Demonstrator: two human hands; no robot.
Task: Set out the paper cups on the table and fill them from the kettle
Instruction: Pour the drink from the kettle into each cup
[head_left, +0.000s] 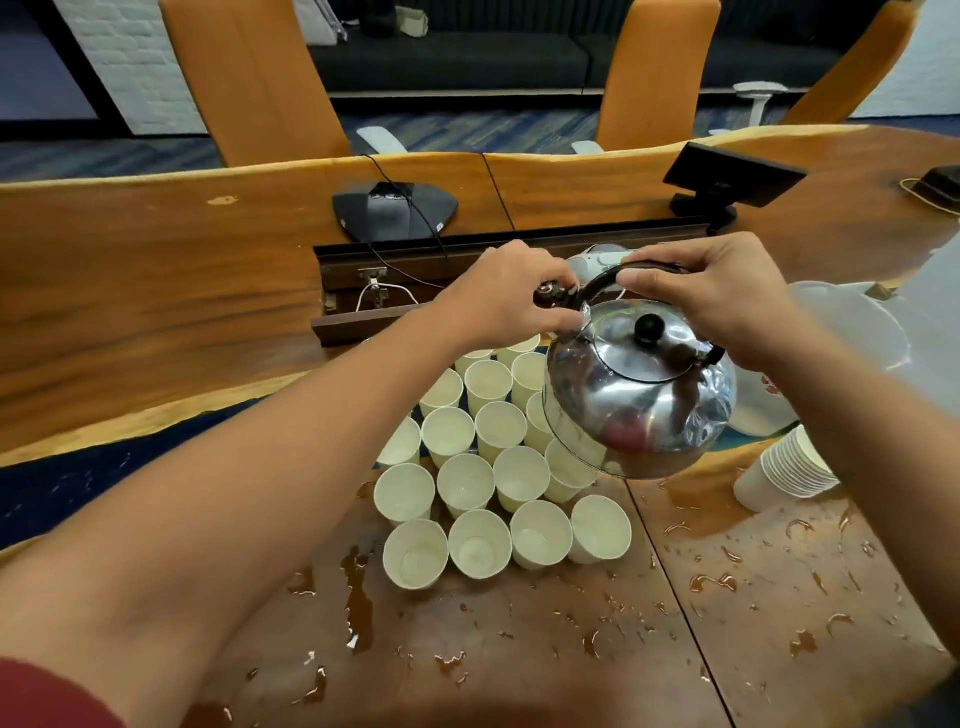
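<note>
A shiny steel kettle (641, 395) with a black lid knob hangs tilted in the air above the back right of a cluster of several white paper cups (488, 467) standing upright on the wooden table (753, 597). My right hand (722, 306) grips the black arched handle from above. My left hand (511, 296) holds the handle's left end, near the spout side. The spout itself is hidden behind my left hand. Some near cups show water inside.
A nested stack of paper cups (784, 470) lies on its side at the right. Water puddles spot the near tabletop. An open cable tray (395, 286), a conference phone (395, 210) and a small screen (732, 176) sit behind. White plastic bags (852, 332) lie right.
</note>
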